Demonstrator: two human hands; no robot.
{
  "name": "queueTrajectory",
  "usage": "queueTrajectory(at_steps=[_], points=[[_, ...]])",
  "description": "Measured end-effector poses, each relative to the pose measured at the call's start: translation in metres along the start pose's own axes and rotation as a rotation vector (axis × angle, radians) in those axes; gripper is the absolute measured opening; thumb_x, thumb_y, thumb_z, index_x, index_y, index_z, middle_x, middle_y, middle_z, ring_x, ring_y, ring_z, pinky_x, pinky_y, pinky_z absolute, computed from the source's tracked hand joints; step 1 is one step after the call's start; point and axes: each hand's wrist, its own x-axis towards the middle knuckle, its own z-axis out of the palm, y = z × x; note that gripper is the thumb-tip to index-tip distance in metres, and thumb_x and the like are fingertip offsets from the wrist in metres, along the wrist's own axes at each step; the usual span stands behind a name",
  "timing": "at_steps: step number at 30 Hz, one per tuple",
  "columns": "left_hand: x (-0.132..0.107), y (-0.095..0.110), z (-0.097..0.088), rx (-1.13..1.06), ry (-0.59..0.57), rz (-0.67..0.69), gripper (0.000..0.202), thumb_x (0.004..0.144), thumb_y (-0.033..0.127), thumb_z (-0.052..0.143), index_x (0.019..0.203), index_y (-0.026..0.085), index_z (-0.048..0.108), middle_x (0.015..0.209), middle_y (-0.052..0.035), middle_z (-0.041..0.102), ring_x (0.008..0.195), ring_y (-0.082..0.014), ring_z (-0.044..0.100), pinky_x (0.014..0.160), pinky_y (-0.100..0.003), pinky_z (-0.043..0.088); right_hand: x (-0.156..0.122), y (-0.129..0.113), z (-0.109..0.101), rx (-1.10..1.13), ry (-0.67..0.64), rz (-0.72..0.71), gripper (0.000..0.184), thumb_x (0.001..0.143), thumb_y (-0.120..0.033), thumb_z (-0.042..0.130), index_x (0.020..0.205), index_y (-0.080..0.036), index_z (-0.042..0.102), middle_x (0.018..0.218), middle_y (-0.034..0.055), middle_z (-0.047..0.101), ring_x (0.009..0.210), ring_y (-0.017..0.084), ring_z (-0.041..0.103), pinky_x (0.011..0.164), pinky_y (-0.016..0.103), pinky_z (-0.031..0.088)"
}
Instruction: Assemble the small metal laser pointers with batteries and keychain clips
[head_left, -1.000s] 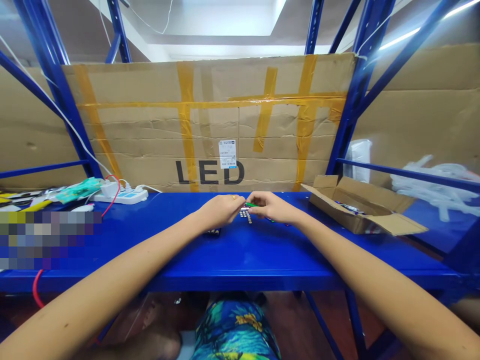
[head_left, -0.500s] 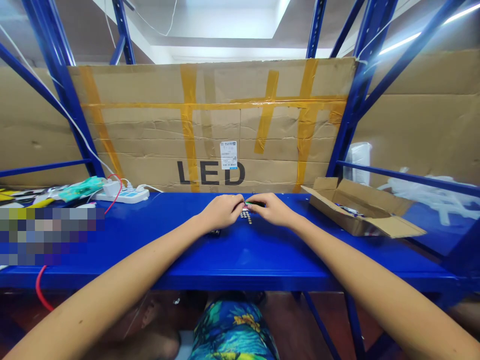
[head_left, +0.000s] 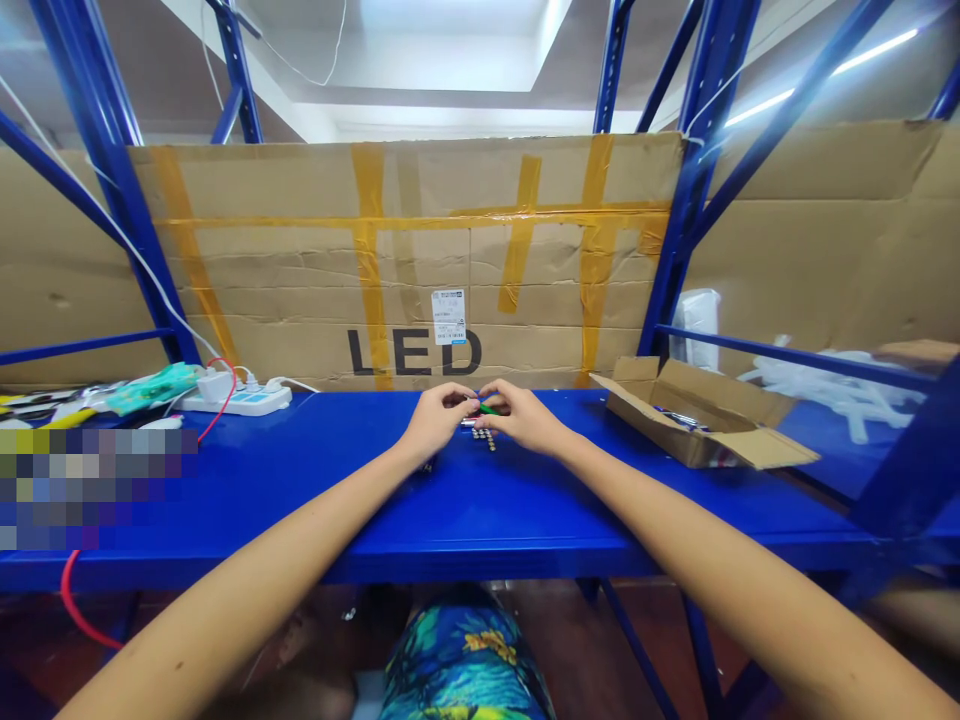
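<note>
My left hand (head_left: 441, 415) is closed, thumb and fingertips pinched together over the blue table. What it pinches, if anything, is too small to make out. Facing it, my right hand (head_left: 525, 416) is closed around a small, slim green piece (head_left: 490, 409) that points toward the left fingertips. Just under the fingers lie several small round metallic pieces (head_left: 484, 436) in short rows, with a small pinkish-silver item (head_left: 469, 422) beside them. A little dark object (head_left: 428, 465) rests by my left wrist, mostly hidden behind it.
An open cardboard box (head_left: 705, 440) with thin items inside stands on the right. At the left are a white power strip (head_left: 251, 400) with cables and a teal packet (head_left: 154, 388). A large taped carton (head_left: 300, 280) walls off the back; blue posts (head_left: 694, 180) flank it.
The view has shifted slightly, moving the scene left and down. My fingertips have rearranged, and the green piece in my right hand shows more plainly. The round pieces still lie under the hands.
</note>
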Motion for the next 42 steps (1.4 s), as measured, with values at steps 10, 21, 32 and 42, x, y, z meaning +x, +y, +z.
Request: queueTrajectory(at_steps=[10,21,32,42], points=[[0.010,0.003,-0.018,-0.241,0.259,-0.111,0.039,0.059,0.040,0.084,0.080,0.012,0.067,0.073,-0.0052,0.068,0.071,-0.0149,0.063,0.066,-0.027,0.045,0.000,0.013,-0.049,-0.623,-0.072,0.146,0.019,0.079,-0.032,0.065,0.066,-0.018,0.067,0.067,0.0056,0.066,0.067,0.018,0.057,0.063,0.029,0.041],[0.008,0.004,-0.019,-0.403,0.192,-0.154,0.036,0.061,0.038,0.083,0.083,0.014,0.068,0.079,-0.0021,0.065,0.072,-0.0122,0.061,0.066,-0.025,0.045,-0.005,0.015,-0.047,-0.757,-0.272,0.238,0.010,0.065,-0.022,0.075,0.057,-0.020,0.069,0.056,0.0073,0.058,0.088,0.027,0.056,0.063,0.030,0.043],[0.006,0.009,-0.016,-0.464,0.139,-0.187,0.026,0.079,0.035,0.068,0.095,0.016,0.060,0.086,-0.0052,0.066,0.075,-0.0168,0.066,0.068,-0.031,0.051,0.000,0.009,-0.040,-0.393,-0.110,0.185,0.011,0.087,-0.014,0.047,0.078,-0.020,0.048,0.075,0.0040,0.067,0.072,0.017,0.059,0.069,0.028,0.043],[0.000,0.011,-0.005,-0.213,0.014,-0.148,0.026,0.079,0.040,0.065,0.089,0.018,0.057,0.057,0.0067,0.043,0.043,-0.0065,0.037,0.043,-0.021,0.028,0.002,0.005,-0.019,0.264,-0.114,0.180,0.014,0.086,-0.030,0.057,0.083,-0.019,0.048,0.062,-0.0049,0.053,0.056,0.010,0.052,0.056,0.026,0.046]])
